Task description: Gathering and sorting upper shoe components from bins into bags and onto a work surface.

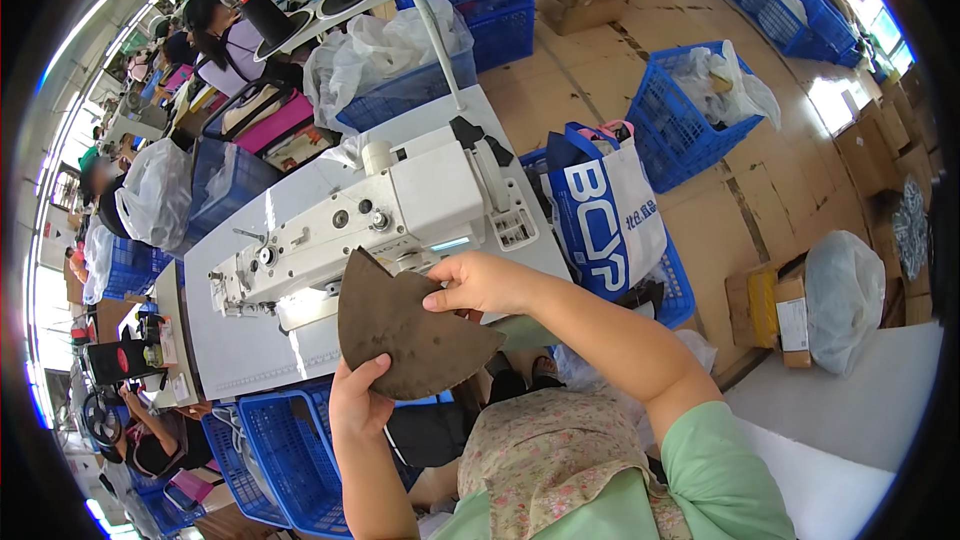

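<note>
A dark brown, fan-shaped cut piece of material (415, 335) is held up between my hands, in front of the sewing machine. My left hand (362, 395) grips its lower left edge, the thumb lying on top. My right hand (470, 285) pinches the upper right edge near a notch, thumb over the face and fingers behind. Just beyond the piece stands a white industrial sewing machine (410, 195) on its pale table (235, 345). The held piece hides part of the machine's near side.
Blue plastic crates (290, 450) stand below the table at left. A white and blue tote bag (610, 225) sits in a crate to the right. Farther right are another blue crate (650, 135) with plastic bags and cardboard boxes (755, 310). Other people work at machines on the far left.
</note>
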Demonstrator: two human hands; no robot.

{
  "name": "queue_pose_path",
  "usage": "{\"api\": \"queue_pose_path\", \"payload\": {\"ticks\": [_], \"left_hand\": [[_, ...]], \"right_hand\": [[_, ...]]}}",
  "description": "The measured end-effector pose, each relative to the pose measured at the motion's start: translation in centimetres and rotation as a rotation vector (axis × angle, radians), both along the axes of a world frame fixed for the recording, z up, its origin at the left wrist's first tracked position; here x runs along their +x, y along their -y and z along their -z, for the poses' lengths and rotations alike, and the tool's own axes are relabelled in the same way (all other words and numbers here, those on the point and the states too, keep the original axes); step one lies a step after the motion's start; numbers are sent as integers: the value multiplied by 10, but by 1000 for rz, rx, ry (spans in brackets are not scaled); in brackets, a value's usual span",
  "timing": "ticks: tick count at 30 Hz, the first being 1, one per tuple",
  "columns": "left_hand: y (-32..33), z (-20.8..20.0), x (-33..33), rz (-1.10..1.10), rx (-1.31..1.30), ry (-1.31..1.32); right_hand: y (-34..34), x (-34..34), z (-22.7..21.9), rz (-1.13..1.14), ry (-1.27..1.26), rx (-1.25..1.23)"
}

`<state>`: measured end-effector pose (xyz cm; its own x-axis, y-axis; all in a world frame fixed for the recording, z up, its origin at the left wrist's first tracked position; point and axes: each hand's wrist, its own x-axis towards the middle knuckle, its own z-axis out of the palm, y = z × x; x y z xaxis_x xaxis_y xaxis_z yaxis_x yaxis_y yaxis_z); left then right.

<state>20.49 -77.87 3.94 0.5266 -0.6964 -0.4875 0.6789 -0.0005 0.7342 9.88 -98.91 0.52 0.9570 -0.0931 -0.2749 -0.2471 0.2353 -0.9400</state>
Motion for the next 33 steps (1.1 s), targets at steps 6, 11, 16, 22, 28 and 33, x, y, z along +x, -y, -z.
{"api": "queue_pose_path", "payload": {"ticks": [6,11,16,22,28,33], "left_hand": [[1,-2,2,-9,11,-25],[-2,-2,3,-30,22,-39],[-3,-4,4,-31,15,-21],[-6,-5,5,-24,6,35],[-12,-4,11,-2,9,45],[-13,-7,11,-5,-21,198]], "right_hand": [[-2,0,-2,1,-3,70],[-4,1,1,-1,-7,105],[-7,3,5,-12,-19,120],[-11,4,-6,-3,-9,100],[-14,6,-15,-9,7,94],[-19,6,-18,14,98,104]]}}
